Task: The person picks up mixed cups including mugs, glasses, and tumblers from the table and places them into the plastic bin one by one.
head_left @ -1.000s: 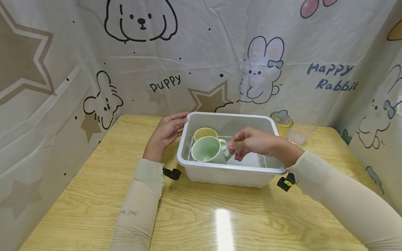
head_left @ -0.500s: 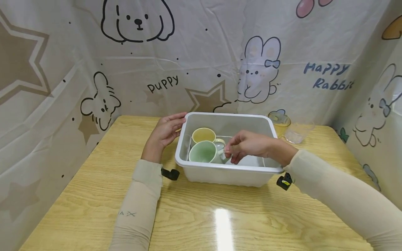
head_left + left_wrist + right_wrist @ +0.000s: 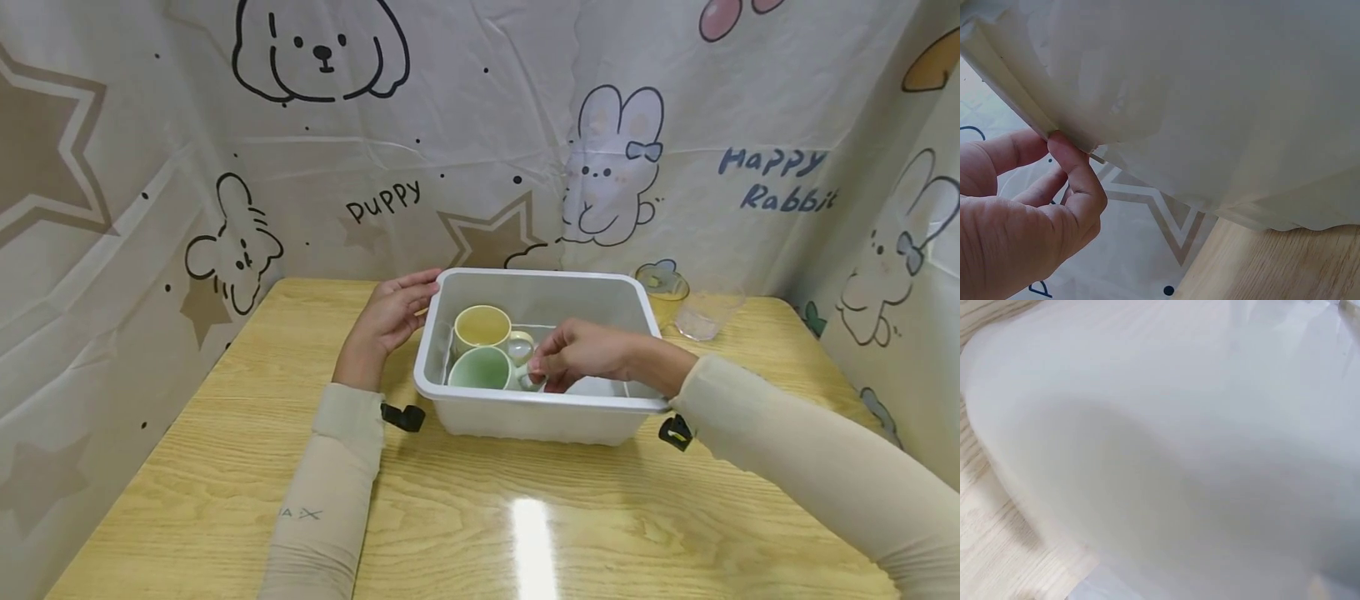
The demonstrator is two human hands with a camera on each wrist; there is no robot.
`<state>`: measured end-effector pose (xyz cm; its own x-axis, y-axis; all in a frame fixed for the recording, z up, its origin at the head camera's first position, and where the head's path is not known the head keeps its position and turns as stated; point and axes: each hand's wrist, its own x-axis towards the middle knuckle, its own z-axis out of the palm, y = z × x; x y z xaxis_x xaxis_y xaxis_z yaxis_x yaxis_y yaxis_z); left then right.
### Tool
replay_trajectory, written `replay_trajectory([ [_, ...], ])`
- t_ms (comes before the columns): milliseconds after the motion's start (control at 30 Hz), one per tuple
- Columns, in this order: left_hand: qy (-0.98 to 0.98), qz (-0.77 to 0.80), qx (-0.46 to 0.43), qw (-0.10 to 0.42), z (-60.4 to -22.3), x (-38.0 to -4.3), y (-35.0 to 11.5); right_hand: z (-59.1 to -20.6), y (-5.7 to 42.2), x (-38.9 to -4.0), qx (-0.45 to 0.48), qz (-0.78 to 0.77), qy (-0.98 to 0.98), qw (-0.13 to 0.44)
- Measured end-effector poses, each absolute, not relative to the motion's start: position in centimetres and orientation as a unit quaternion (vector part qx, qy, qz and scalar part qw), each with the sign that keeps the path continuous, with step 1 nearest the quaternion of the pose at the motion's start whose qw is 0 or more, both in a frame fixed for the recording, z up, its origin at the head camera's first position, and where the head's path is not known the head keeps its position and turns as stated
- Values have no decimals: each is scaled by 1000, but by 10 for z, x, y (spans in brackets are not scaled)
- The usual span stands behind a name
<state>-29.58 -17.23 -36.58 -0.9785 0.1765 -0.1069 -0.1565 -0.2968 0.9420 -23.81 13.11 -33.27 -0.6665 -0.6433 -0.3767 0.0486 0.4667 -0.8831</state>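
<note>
A white plastic bin [image 3: 532, 421] stands on the wooden table. Inside at its left, a yellow mug [image 3: 480, 325] sits behind a pale green mug [image 3: 480, 369], both upright with handles to the right. My right hand [image 3: 588, 354] reaches over the bin's right side and pinches the green mug's handle. At the back left corner my left hand [image 3: 390, 317] grips the bin's rim; the left wrist view shows the fingers [image 3: 1082, 181] bent at the rim edge. In the right wrist view only the bin's pale wall [image 3: 1160, 456] shows, while the right hand is hidden.
Behind the bin's right end stand a clear glass cup [image 3: 705, 318] and an amber glass cup [image 3: 663, 287]. A printed cloth curtain [image 3: 480, 108] closes off the back and sides of the table [image 3: 420, 517].
My right hand has lowered the green mug to the left and deeper into the bin, so more of the yellow mug shows. The left hand stays at the rim.
</note>
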Motion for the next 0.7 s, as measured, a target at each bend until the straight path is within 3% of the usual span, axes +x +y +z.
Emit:
replay_trajectory([
  [700, 577, 810, 14, 104, -366, -295, -171, -338, 128, -235, -131, -445, 841, 278],
])
